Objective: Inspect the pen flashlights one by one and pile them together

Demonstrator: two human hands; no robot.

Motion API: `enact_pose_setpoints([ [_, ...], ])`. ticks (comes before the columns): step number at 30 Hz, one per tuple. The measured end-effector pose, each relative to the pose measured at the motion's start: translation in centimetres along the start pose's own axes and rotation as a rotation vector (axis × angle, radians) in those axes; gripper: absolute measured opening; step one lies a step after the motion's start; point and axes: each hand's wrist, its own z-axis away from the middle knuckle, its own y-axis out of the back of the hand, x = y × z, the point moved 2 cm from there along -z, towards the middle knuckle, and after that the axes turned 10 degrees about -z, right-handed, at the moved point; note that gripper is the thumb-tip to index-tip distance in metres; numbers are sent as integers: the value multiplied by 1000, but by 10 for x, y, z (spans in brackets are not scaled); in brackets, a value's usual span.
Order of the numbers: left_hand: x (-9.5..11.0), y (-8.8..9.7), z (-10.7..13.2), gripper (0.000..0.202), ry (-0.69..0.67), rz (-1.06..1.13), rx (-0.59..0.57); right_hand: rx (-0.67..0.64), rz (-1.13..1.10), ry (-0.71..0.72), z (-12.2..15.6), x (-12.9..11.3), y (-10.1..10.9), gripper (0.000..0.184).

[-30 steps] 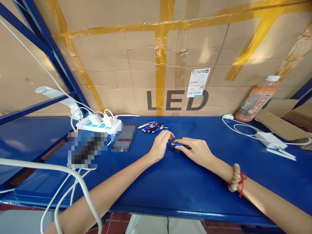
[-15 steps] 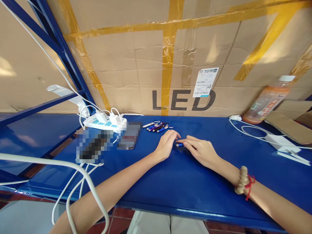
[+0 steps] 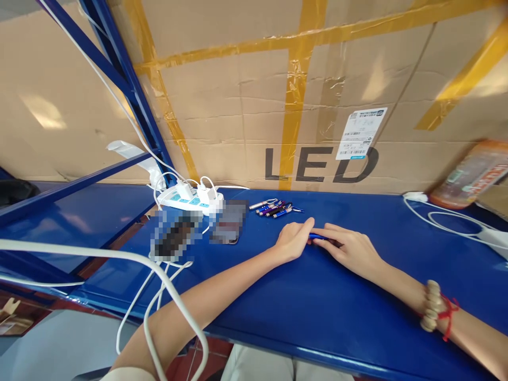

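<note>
Fingers of the right hand (image 3: 353, 248) pinch a blue penlight (image 3: 317, 236); left hand (image 3: 293, 241) at its tip, finger grip hidden; other penlights (image 3: 273, 209) lie beyond it.

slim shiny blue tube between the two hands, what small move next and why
Perhaps steady the slim shiny blue tube in the right hand and secure its left end with the left hand: the right hand pinches it, its left end reaches the left hand, whose grip is hidden.

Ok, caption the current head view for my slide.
Right hand holding a small blue cylinder beside the left hand, more cylinders clustered beyond on the blue tabletop.
</note>
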Motion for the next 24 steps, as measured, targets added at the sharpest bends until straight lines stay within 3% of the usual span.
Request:
enact_pose_setpoints([
  [5,2,3,-3,55,44,-4,-3,-51,-35,-43,-3,0,-4,39],
  [9,3,0,-8,60,130,-144,7,-87,-74,-80,-9,4,-6,39],
  [15,2,1,-9,66,116,-129,-8,-158,-120,-207,-21,6,-4,38],
  [24,2,0,-9,68,101,-161,-16,-136,-115,-269,-19,4,-6,43],
])
